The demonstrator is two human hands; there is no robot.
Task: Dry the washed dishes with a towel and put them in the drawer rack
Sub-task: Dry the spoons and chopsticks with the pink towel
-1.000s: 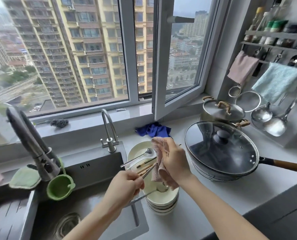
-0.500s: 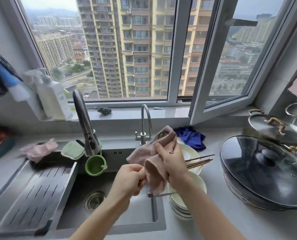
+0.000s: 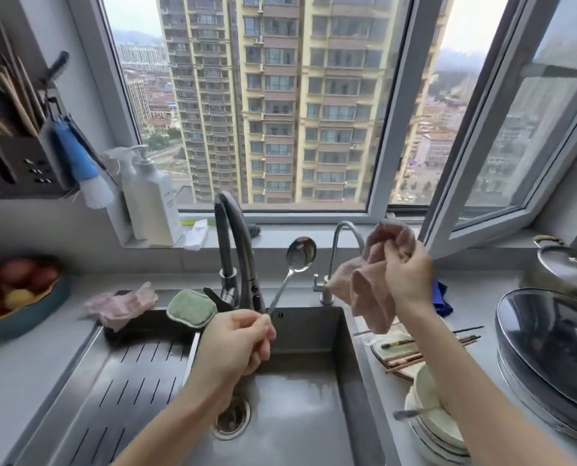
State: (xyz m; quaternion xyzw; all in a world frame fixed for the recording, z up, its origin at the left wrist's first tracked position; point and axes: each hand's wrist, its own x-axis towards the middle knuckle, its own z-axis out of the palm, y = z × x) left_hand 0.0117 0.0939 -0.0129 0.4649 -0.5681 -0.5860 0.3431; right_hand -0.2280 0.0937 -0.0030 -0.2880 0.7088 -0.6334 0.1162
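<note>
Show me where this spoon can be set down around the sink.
Free: the slotted drainboard in front of the green sponge; the counter strip between the fruit bowl and that drainboard; the sink basin. Crowded: right of the sink, the plate with chopsticks and stacked bowls crowd the counter beside the wok lid.

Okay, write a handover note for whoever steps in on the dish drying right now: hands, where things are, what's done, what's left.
Left hand pinches the metal spoon by its handle end, bowl up, over the sink.
Right hand grips the bunched pink towel, apart from the spoon.
Chopsticks lie across a plate on the counter right of the sink; nearer, stacked bowls hold another spoon.
Done: nothing racked that shows; the spoon's dryness is unclear.
Left: dry the spoon if needed, then the rest; the drawer rack is out of view.
</note>
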